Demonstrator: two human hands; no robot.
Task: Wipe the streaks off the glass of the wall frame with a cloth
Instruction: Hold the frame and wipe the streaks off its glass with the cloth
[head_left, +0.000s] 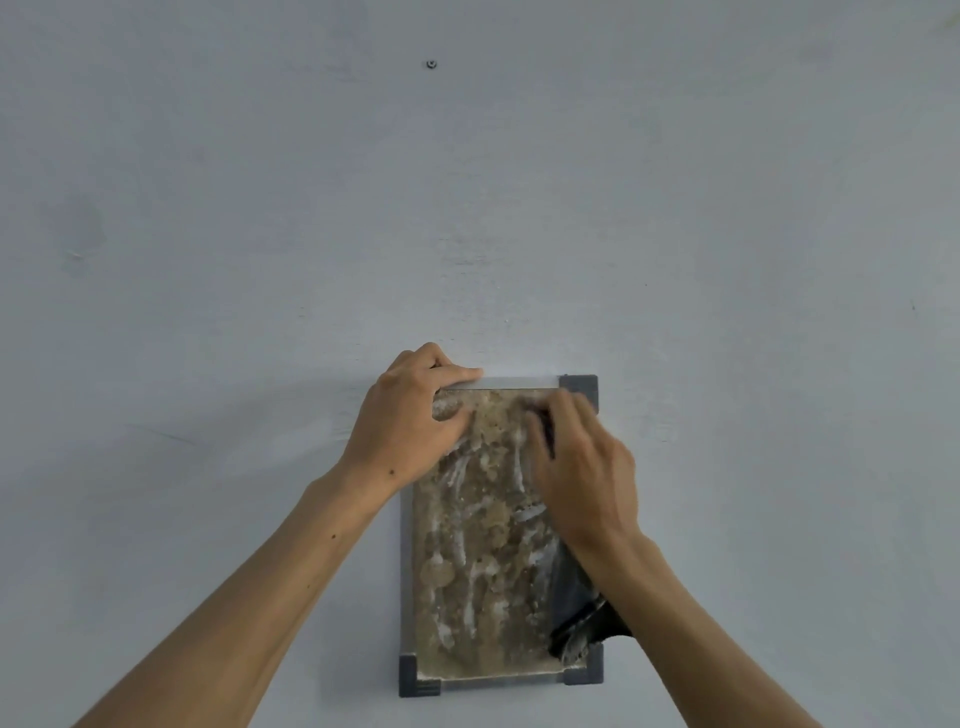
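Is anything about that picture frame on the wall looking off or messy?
Yes. The glass of the frame is smeared nearly all over with whitish streaks and brownish blotches. The frame itself hangs fairly straight. A lone screw sits in the wall high above it, holding nothing.

A pale wall (208, 234) bears the streaked frame (408, 571) and a screw (431, 64).
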